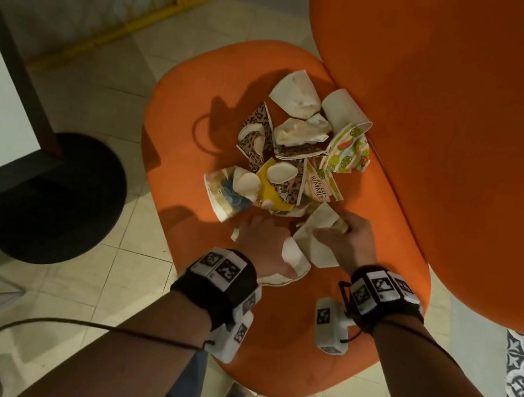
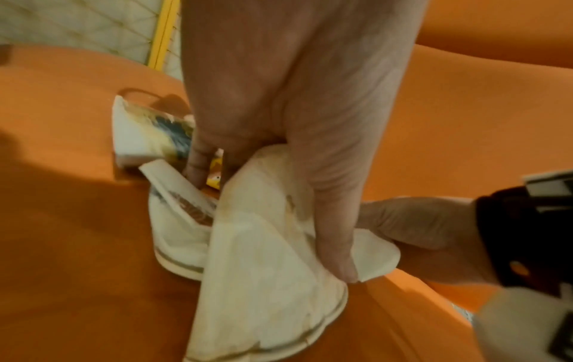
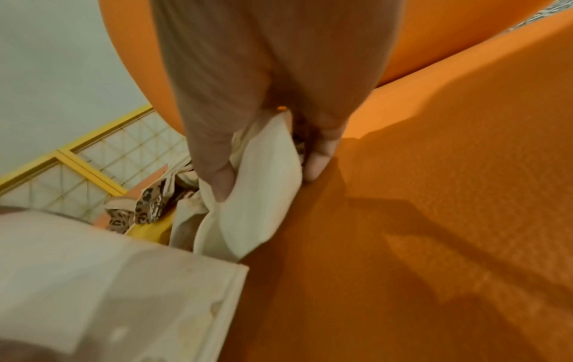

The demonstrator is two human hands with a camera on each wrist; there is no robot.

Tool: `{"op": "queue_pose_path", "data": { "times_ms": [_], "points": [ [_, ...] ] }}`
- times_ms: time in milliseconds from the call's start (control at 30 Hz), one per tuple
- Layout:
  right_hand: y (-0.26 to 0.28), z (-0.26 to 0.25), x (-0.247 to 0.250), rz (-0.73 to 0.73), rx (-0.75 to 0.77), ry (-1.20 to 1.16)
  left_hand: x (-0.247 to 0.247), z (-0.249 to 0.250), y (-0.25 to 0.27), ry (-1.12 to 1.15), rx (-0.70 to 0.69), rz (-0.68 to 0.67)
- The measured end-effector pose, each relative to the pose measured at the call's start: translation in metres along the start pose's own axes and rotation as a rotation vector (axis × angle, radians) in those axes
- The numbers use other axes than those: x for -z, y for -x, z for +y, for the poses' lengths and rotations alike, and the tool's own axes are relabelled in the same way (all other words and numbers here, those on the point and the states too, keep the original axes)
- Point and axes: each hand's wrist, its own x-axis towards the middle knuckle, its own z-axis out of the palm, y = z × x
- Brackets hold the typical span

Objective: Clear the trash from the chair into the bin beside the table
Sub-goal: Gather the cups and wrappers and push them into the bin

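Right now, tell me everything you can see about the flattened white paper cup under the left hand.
The flattened white paper cup looks like thin stained paper, crushed flat, with a rolled rim at its wide end. It lies on the orange chair seat at the near edge of the trash pile. The left hand pinches it, thumb on top; a second crushed cup overlaps it.

Legible text: one item only, a crushed paper cup point(image 1: 320, 186) in the trash pile on the orange chair point(image 1: 201, 95), printed "HELLO SUMMER" in dark lettering on a pale yellow-striped panel; "SUMMER" reads clearly, the first word only partly. Square black-and-white coded markers point(image 1: 372, 289) sit on the white blocks strapped at both wrists; these are patterns, not readable characters. Wrist views: too blurred, no lettering resolved on any cup.
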Motion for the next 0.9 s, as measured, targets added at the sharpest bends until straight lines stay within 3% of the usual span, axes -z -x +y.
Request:
{"op": "queue_pose_path", "data": {
  "times_ms": [167,367,533,667,800,900],
  "points": [
    [0.029,0.007,0.008,0.01,-0.047,-0.196,-0.009,0.007,0.003,0.008,0.146,-0.003],
    [0.067,0.028,0.004,0.085,-0.115,-0.386,-0.023,-0.006,0.018,0.342,0.328,0.096],
    [0.09,0.029,-0.006,0.155,-0.108,-0.492,-0.028,-0.016,0.028,0.409,0.274,0.054],
    [0.1,0.016,-0.019,0.129,-0.091,-0.516,-0.032,-0.019,0.035,0.572,0.218,0.037],
    [0.114,-0.002,-0.041,0.072,-0.043,-0.542,-0.05,-0.038,0.058,0.805,0.238,0.125],
    [0.13,-0.017,-0.07,-0.023,-0.012,-0.524,-0.062,-0.074,0.094,0.979,0.299,0.3]
  ]
}}
